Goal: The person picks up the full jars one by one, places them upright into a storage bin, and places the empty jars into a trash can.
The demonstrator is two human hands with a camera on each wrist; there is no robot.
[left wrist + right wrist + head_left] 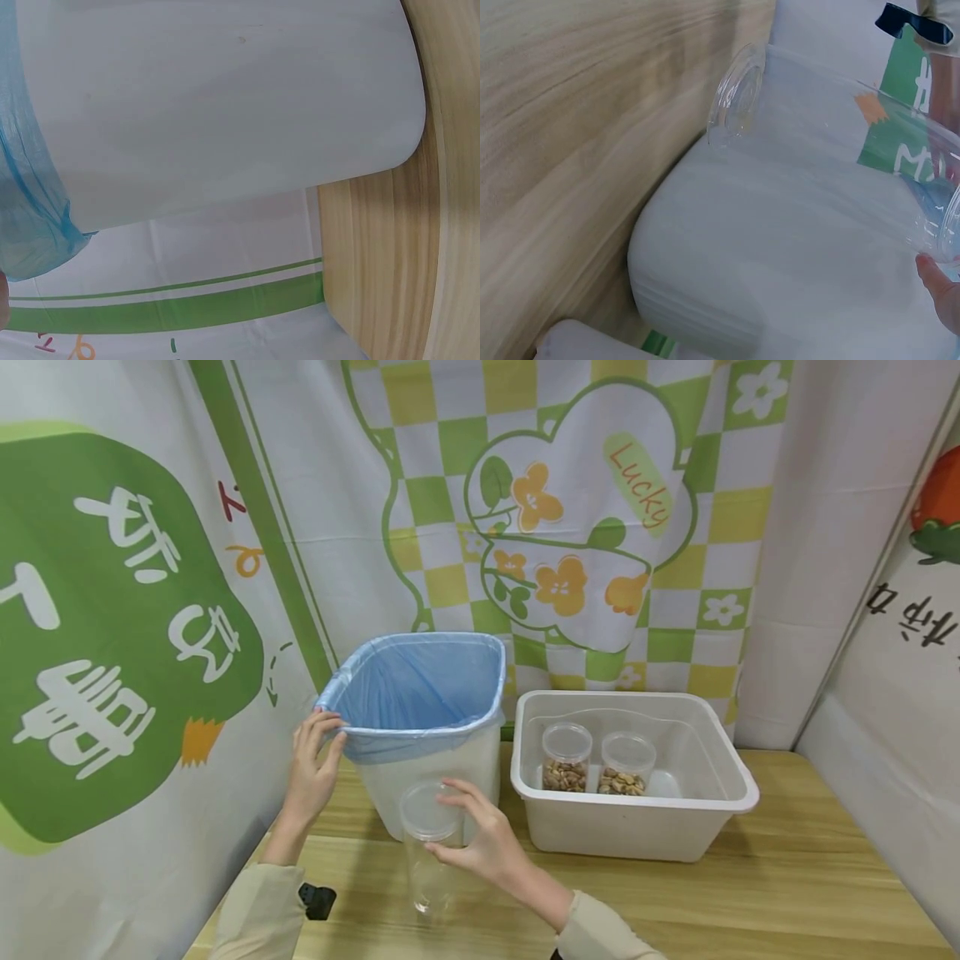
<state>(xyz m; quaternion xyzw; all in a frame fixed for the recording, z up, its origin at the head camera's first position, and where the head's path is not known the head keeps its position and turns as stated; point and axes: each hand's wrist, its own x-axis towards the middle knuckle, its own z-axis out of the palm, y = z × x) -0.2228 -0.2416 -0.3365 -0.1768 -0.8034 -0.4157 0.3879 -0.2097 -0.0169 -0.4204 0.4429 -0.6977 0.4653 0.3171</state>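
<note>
A white trash bin [450, 777] lined with a blue plastic bag [420, 685] stands at the centre-left of the head view. My left hand [313, 764] holds its front-left rim, fingers over the bag's folded edge and thumb at the front. In the left wrist view, only a bit of a finger shows beside the bag [34, 225]. My right hand [487, 839] grips a clear, empty-looking plastic jar [431, 877] near its lid, in front of the bin. The right wrist view shows the jar [817, 142] lengthwise, with a fingertip [934, 277] at its lid end.
Right of the bin stands a white plastic tub [622, 827]. Inside it are two clear lidded jars, a left one [566, 760] and a right one [626, 764], partly filled with what look like nuts. The wooden table [810, 877] meets printed curtains at the back and sides.
</note>
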